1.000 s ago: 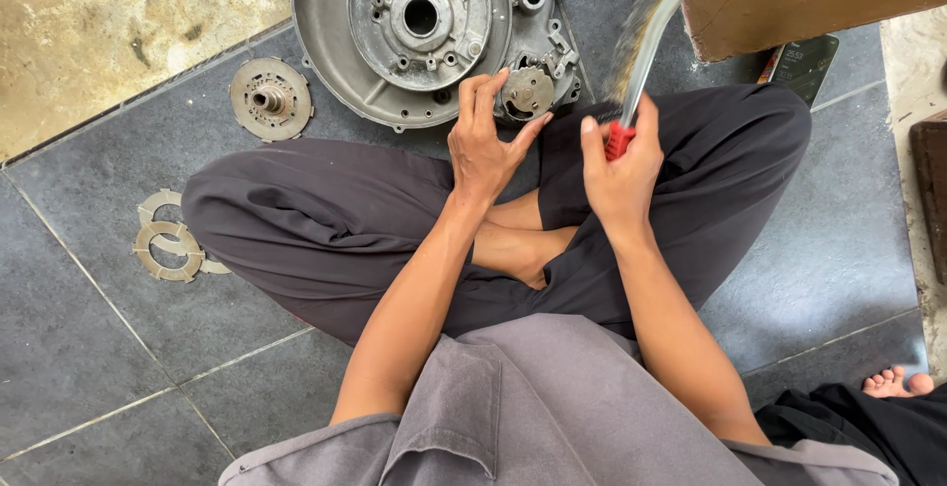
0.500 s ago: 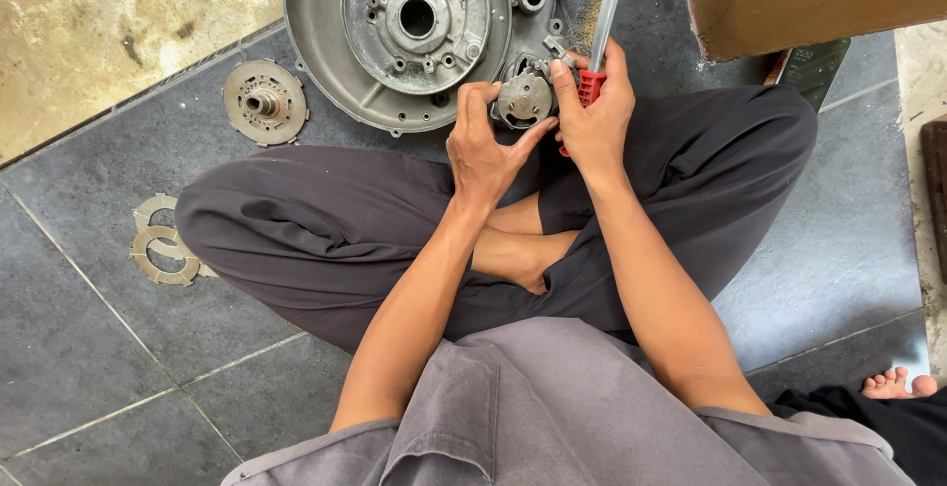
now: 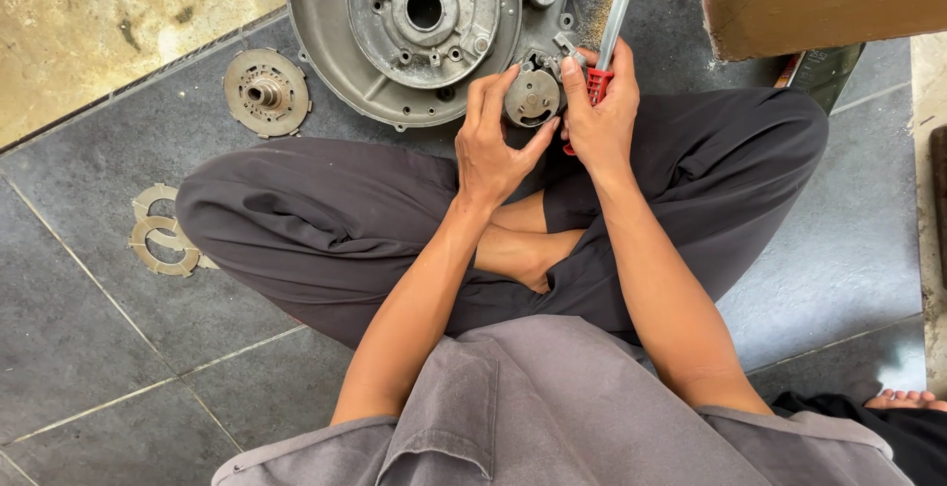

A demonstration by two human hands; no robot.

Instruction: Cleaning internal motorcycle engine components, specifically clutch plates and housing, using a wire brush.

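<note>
Beside the engine casing [image 3: 395,42], right hand [image 3: 602,116] clamps a red-handled brush [image 3: 604,62], long axis pointing up-right; left hand [image 3: 493,141] pinches a round part [image 3: 531,99].

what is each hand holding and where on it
The right hand grips a screwdriver by its red handle. The left hand holds a small round metal part at its rim, by the engine casing.

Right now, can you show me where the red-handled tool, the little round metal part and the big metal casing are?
red-handled tool [image 3: 598,82], head view, on its red grip.
little round metal part [image 3: 532,98], head view, on its flat face.
big metal casing [image 3: 340,72], head view, on its left rim.
</note>
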